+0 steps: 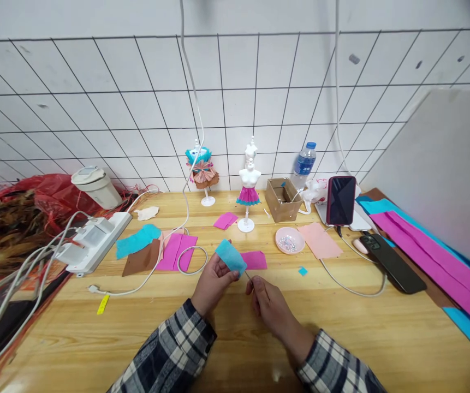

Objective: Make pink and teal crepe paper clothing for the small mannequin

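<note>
My left hand is closed on a small piece of light-blue crepe paper, thumb in front and fingers behind. Pinched in my right hand is a thin dark stick-like tool, whose tip meets the paper's lower right corner; its exact kind is too small to make out. Just behind the blue piece, a magenta paper strip lies on the table. Farther back stands a white mini mannequin in a magenta skirt with blue trim. Left of it is a second dressed mannequin.
A pink dish of beads, a cardboard box, a water bottle and phones are to the right. Crepe sheets, a white cable and a power strip lie left. A tiled wall rises behind.
</note>
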Demonstrator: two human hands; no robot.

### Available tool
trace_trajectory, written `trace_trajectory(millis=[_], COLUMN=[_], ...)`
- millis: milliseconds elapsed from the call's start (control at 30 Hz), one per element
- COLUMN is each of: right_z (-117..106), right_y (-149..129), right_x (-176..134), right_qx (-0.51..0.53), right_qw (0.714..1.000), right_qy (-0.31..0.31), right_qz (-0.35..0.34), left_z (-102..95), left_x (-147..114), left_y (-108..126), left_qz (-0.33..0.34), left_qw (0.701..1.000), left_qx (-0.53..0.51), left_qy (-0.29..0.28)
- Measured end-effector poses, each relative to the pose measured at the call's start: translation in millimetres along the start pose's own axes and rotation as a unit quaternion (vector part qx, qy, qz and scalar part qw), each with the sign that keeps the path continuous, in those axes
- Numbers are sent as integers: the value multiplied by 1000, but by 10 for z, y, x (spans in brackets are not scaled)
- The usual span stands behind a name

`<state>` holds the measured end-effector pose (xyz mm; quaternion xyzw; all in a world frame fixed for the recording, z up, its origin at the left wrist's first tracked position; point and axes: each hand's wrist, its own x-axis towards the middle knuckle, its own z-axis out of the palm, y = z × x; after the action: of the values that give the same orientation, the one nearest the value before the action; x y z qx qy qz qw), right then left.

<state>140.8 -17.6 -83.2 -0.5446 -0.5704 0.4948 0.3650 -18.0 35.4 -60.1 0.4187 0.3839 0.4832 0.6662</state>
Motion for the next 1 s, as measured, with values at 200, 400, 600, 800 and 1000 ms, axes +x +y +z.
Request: trace_trajectory(millis=[200,400,600,800,1000], right_z=[-4,-18,-33,-23,-23], right_y=[-19,-24,-27,-2,-8], right_x=[-6,-5,-6,-2,-1], right_qx=[2,-29,-36,-23,-27], right_qw=[1000,1000,999,1000,999], right_qy=[-10,-1,4,8,12], right_qz=[8,-6,-13,-19,-23], left_z=[42,66,83,92,97], left_x=[-18,-31,-42,-50,-64], left_y=[17,45,34,17,1], left_qz=[4,-7,-6,-10,-10], left_qw=[1000,999,999,999,999], left_qx=[0,5,-1,4,5], left_qy=[-14,-37,-41,-41,-38])
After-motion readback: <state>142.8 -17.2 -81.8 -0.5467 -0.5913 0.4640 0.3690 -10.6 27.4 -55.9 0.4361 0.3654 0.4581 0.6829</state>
